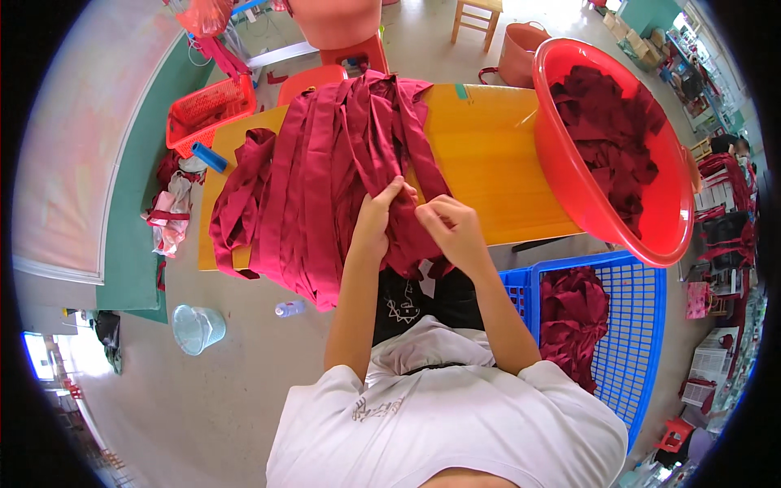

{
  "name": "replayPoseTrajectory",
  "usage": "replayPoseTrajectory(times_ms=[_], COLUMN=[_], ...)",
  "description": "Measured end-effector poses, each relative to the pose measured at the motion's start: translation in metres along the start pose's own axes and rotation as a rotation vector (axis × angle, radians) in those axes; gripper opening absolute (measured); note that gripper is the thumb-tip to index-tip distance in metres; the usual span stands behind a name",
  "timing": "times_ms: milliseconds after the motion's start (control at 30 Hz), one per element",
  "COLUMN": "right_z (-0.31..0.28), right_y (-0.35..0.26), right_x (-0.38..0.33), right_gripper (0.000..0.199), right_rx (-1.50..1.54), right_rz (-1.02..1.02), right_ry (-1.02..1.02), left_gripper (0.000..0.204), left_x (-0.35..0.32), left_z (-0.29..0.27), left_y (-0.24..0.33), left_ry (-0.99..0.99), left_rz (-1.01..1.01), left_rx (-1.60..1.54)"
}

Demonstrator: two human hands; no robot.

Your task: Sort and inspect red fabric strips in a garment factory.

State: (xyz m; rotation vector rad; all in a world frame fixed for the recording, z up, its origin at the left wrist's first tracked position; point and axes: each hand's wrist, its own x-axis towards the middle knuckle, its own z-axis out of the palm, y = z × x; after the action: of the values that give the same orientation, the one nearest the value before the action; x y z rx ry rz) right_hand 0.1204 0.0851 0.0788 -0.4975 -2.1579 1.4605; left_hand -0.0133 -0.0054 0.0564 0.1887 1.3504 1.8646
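A thick heap of dark red fabric strips (313, 179) lies across the yellow table (488, 163) and hangs over its near edge. At the heap's right side my left hand (378, 218) is closed, thumb and fingers pinching one of the strips. Just to the right of it, my right hand (452, 232) is held with fingers curled, its fingertips close to the same cloth. Whatever those curled fingers grip, if anything, is too small to make out.
A big red basin (679, 224) with dark red fabric pieces rests at the table's right end. Below it stands a blue basket (630, 325) holding more red cloth. A blue tube (209, 157) is at the left edge; a clear bucket (198, 329) and bottle (290, 308) are on the floor.
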Motion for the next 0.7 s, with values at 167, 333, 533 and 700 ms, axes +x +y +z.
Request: replayPoseTrajectory(times_ms=[167, 333, 533, 700], right_z=[-0.013, -0.002, -0.023, -0.038], right_y=[0.024, 0.038, 0.06, 0.043], right_x=[0.007, 0.008, 0.014, 0.007], right_gripper=[0.017, 0.02, 0.016, 0.019], right_rx=[-0.481, -0.7, 0.092, 0.435], right_rz=[-0.121, -0.06, 0.235, 0.316], right_ry=[0.316, 0.29, 0.166, 0.186], left_gripper=[0.028, 0.024, 0.023, 0.032], left_x=[-0.003, -0.01, 0.001, 0.002], left_z=[-0.008, -0.008, 0.048, 0.061], left_y=[-0.005, 0.006, -0.027, -0.032], left_ry=[-0.151, -0.351, -0.009, 0.027], left_rz=[-0.067, -0.146, 0.035, -0.02], left_rx=[-0.356, -0.316, 0.253, 0.169])
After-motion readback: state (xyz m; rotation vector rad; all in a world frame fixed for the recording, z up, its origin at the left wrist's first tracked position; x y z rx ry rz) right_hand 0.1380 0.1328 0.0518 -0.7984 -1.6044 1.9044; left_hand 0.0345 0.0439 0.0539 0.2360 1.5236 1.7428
